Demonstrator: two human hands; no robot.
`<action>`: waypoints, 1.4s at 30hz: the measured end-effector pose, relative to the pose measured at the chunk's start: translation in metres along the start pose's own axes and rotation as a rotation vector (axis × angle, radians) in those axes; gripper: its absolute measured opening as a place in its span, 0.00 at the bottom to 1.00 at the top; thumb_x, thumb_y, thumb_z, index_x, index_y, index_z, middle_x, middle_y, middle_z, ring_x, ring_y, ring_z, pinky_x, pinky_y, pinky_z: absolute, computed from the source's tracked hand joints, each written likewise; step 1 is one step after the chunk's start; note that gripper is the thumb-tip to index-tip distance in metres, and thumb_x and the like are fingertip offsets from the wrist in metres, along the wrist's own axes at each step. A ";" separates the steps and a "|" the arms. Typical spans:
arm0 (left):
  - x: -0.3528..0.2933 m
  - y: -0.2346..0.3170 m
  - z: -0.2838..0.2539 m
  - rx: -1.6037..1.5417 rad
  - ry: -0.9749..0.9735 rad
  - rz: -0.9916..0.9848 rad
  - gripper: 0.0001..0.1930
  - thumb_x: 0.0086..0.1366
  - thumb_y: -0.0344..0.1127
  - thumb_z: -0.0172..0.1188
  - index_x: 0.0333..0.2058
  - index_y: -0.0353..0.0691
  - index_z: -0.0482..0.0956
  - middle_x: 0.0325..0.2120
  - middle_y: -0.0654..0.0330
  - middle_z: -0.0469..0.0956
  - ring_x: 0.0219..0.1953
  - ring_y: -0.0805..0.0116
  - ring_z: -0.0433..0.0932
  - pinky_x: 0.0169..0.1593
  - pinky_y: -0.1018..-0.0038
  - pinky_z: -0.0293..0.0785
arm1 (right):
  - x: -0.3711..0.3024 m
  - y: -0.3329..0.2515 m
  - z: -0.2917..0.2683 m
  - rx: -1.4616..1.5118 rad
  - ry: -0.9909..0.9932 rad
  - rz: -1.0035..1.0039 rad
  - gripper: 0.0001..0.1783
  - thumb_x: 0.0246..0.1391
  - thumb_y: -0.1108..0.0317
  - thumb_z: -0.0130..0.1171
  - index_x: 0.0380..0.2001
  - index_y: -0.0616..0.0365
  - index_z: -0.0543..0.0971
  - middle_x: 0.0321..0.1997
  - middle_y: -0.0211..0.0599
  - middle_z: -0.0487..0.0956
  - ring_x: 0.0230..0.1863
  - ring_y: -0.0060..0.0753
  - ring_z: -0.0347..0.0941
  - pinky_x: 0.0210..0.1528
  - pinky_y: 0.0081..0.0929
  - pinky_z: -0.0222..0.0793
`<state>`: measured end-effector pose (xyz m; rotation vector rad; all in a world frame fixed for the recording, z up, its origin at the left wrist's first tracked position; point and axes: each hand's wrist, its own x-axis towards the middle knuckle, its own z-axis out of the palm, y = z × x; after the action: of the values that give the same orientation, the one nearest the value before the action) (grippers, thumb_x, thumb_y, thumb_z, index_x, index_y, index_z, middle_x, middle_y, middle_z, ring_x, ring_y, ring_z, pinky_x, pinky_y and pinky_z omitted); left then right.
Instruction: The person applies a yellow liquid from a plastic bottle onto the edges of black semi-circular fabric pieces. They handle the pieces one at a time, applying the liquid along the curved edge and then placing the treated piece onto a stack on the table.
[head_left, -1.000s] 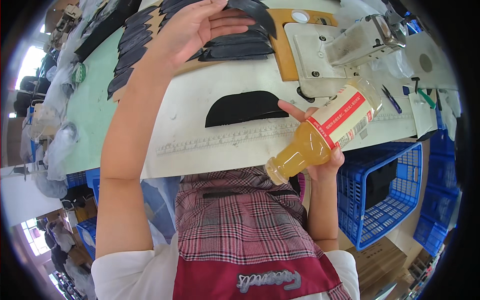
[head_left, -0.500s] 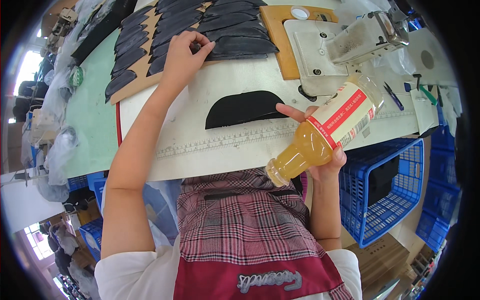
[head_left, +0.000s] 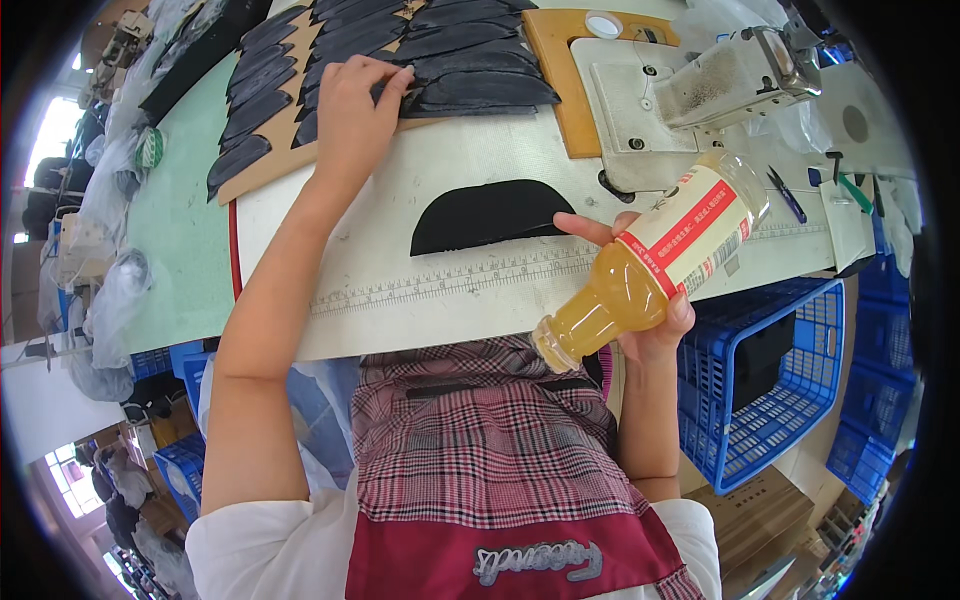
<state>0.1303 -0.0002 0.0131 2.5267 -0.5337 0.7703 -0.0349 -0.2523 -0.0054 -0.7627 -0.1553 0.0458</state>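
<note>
My right hand (head_left: 655,320) is wrapped round a clear plastic bottle (head_left: 690,225) of yellow drink with a cream and red label. The bottle is tilted, its neck pointing down toward my apron. The stretched index finger of that hand reaches the right end of a flat black half-moon fabric piece (head_left: 485,220); whether it touches is unclear. My left hand (head_left: 352,115) is over the front edge of a brown board (head_left: 290,165) covered with rows of overlapping black curved pieces (head_left: 470,92). Its thumb and index finger are pinched together; what they hold, if anything, I cannot make out.
A sewing machine (head_left: 735,80) stands at the right on a white table (head_left: 350,270) with a printed ruler (head_left: 470,285). Beyond the bottle lie small snips (head_left: 788,195). A blue crate (head_left: 710,400) stands below the right edge. Green tape (head_left: 150,148) sits far left.
My left hand has shifted slightly left and away from me along the black pieces. The right hand and the bottle have stayed almost still.
</note>
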 end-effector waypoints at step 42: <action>-0.059 0.134 0.000 -0.270 -0.288 0.177 0.16 0.44 0.32 0.64 0.31 0.40 0.68 0.34 0.60 0.68 0.41 0.60 0.65 0.45 0.69 0.58 | 0.002 -0.075 -0.040 -0.104 0.065 -0.239 0.41 0.45 0.38 0.50 0.49 0.66 0.63 0.42 0.60 0.69 0.27 0.27 0.74 0.17 0.10 0.68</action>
<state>0.0211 -0.0972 0.0182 2.3680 -0.9023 0.3615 -0.0274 -0.3336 0.0177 -0.8439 -0.1871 -0.2149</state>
